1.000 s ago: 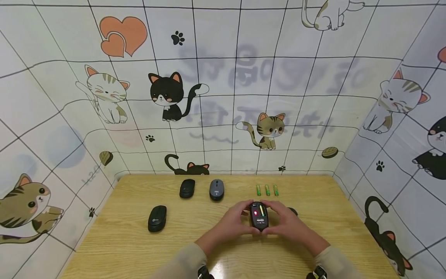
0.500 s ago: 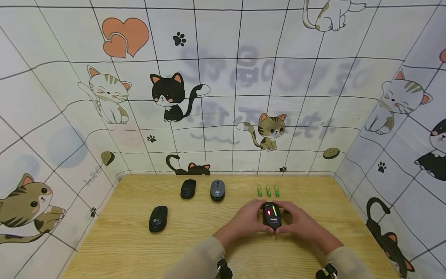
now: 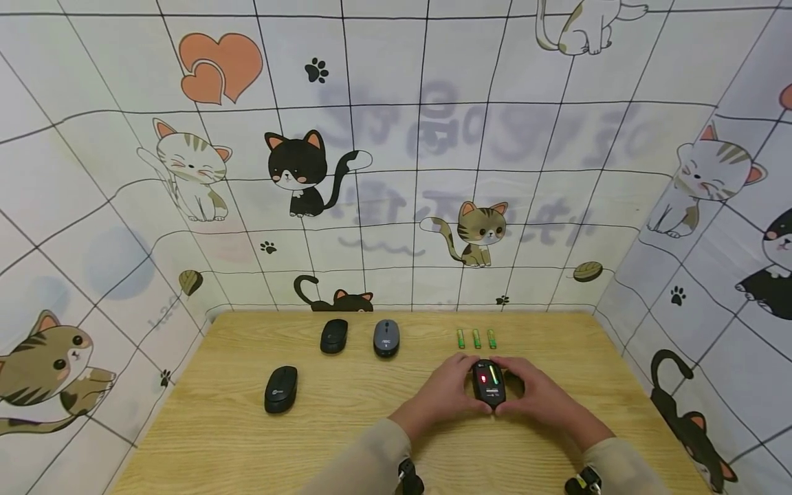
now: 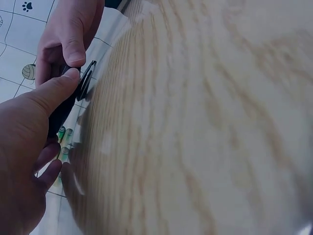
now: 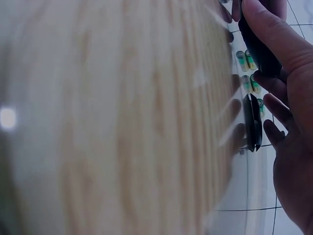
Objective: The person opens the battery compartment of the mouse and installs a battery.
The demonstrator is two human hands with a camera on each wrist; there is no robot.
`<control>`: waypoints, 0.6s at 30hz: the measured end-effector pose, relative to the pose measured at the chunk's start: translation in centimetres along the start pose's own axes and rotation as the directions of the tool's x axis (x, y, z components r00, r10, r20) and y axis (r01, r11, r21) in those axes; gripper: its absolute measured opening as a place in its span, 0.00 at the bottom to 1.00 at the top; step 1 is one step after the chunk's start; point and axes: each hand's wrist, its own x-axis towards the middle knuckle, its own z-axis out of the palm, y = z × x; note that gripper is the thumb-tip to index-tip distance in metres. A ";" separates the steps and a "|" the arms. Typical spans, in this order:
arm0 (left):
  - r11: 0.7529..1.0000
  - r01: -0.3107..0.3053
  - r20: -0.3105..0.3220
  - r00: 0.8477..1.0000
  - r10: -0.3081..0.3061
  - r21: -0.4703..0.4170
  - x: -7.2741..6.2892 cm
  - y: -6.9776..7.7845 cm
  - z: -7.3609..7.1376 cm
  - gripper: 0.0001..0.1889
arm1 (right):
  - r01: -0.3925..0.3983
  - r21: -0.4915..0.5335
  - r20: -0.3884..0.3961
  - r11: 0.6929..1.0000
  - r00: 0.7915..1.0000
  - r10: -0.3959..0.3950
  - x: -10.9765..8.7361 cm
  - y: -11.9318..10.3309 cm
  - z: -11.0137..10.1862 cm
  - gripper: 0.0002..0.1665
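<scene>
A black computer mouse (image 3: 489,383) is held bottom side up between both hands, with a red light glowing on its underside. A yellow-green battery (image 3: 493,375) lies in its uncovered slot. The left hand (image 3: 447,393) grips the mouse's left side with thumb and fingers. On the opposite side, the right hand (image 3: 543,395) grips it too, the thumbs almost meeting at the near end. Under the right hand, a thin black curved piece (image 5: 253,122), like a mouse cover, rests on the table in the right wrist view; the hand hides it in the head view.
Several mice stand on the wooden table (image 3: 346,440): a black mouse (image 3: 281,389) at left, another black mouse (image 3: 334,336) and a grey mouse (image 3: 386,338) farther back. Three green batteries (image 3: 476,338) lie in a row beyond the hands. A cat-printed sheet backs the table.
Both hands have carried the mouse to the right, mostly in the first half second, and the black piece has gone out of sight behind the right hand in the head view.
</scene>
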 end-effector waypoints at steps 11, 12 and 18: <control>0.996 -0.023 -0.007 1.000 0.023 0.090 0.3 0.2 0.3 0.49 | 0.020 -0.017 0.011 1.000 1.000 -0.020 0.3 0.5 0.2 0.58; 0.995 -0.023 -0.008 1.000 0.024 0.094 0.3 0.1 0.3 0.50 | 0.009 -0.015 0.015 1.000 1.000 -0.009 0.3 0.5 0.1 0.59; 0.996 -0.010 0.008 1.000 0.010 0.091 0.2 0.0 0.3 0.51 | -0.021 0.001 0.055 1.000 0.998 0.021 0.4 0.4 -0.1 0.61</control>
